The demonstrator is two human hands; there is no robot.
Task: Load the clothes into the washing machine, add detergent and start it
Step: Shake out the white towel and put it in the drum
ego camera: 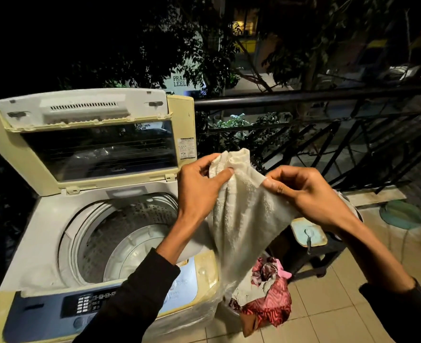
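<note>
A top-loading washing machine point(56, 243) stands at the left with its lid point(98, 144) raised and the perforated drum point(130, 233) showing nothing inside. I hold a white towel point(241, 219) up to the right of the drum opening. My left hand point(199, 186) pinches its bunched top edge, and my right hand point(301, 191) pinches the edge further right. The towel hangs down between them. Beneath it, a heap of red and pink patterned clothes point(271, 298) lies on the floor. The machine's control panel point(90, 305) runs along the front, partly behind my left sleeve.
A black metal railing point(328, 125) borders the balcony behind the machine, with trees and a dark street beyond. A dark stool with a pale green container point(308, 231) stands at the right, and a round green object point(402, 214) sits near the railing. Beige floor tiles point(340, 305) spread to the right.
</note>
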